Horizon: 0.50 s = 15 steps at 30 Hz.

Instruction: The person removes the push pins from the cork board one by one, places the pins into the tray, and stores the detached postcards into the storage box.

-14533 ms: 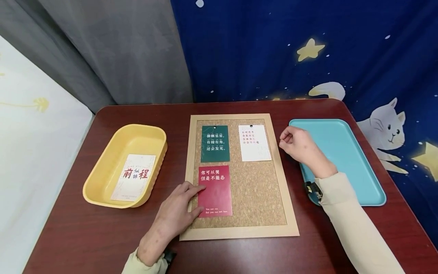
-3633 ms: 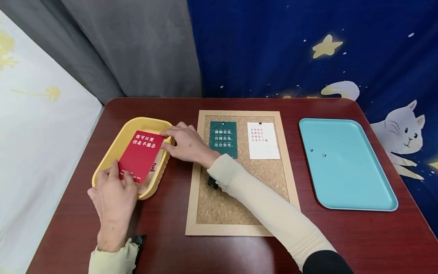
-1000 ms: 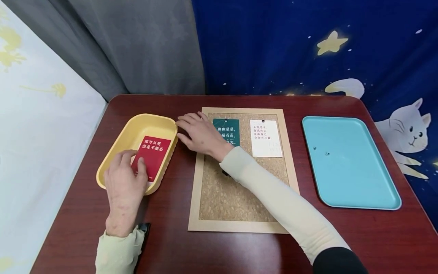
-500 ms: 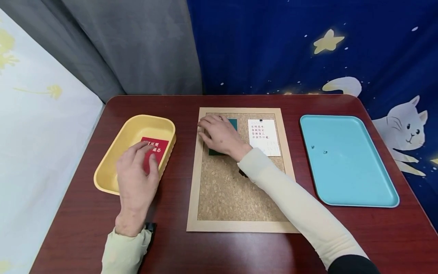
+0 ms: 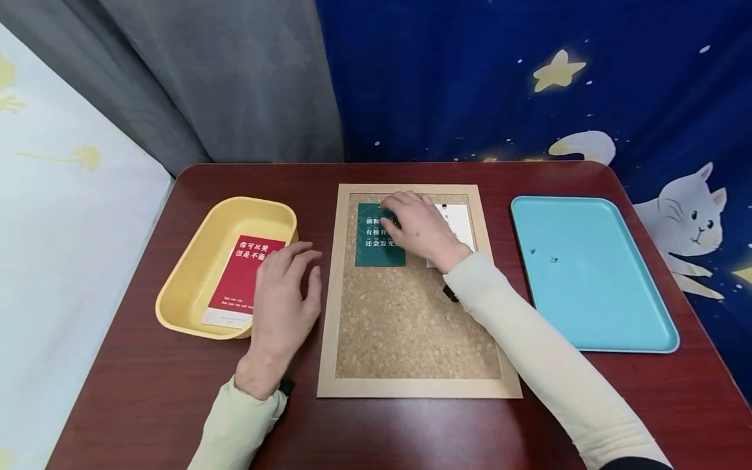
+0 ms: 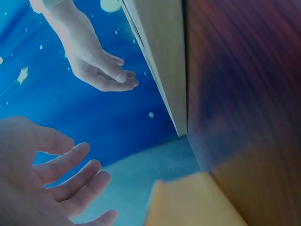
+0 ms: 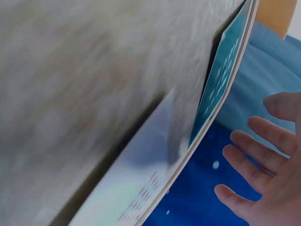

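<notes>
My right hand (image 5: 420, 225) hovers over the upper part of the corkboard (image 5: 420, 326), its relaxed fingers holding nothing. Below it a green card (image 5: 376, 254) hangs by the board's upper left, and a white card (image 5: 461, 219), fixed by a dark pin, is partly hidden by the hand. In the right wrist view both cards' lower ends stand away from the cork. My left hand (image 5: 284, 303) is bare of any object, fingers loosely bent, beside the yellow basket (image 5: 188, 287). Inside the basket a red card (image 5: 237, 274) lies over another white card (image 5: 226, 318).
At the right lies a blue tray (image 5: 605, 287) with two small clear pins (image 5: 554, 260) on it. The dark red table (image 5: 376, 431) carries everything. Grey and blue curtains (image 5: 423, 78) hang behind its far edge.
The red card has gone from the corkboard into the basket. Lately my left hand has drawn back rightward out of the basket, and my right hand has moved right across the board's top.
</notes>
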Motion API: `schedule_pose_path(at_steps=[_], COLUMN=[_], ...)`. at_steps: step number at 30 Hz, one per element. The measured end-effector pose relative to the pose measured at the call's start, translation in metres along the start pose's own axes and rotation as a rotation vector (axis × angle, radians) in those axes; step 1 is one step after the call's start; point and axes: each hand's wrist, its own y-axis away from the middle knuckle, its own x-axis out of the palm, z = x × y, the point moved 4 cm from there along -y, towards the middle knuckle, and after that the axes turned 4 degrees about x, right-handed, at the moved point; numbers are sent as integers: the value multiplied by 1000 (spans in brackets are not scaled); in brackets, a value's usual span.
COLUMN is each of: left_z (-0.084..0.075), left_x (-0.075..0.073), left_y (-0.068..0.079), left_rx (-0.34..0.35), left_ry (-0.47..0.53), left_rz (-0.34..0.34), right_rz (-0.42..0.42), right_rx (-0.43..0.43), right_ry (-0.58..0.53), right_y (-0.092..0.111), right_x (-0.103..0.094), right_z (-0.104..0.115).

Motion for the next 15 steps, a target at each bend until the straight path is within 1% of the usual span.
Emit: schedule_pose_path(at_steps=[5, 10, 15], left_z=[-9, -13, -15], left_x=[12, 24, 33], left_y=[-4, -6, -9], left_rx=[17, 41, 30], left_ry=[2, 8, 10], left_rz=[60, 106, 166], right_rz=[-15, -26, -59], right_rx=[36, 70, 99], right_ry=[-23, -28, -22], right_y=[7, 15, 20], right_x=[-7, -10, -14], right_z=[-15, -32, -44])
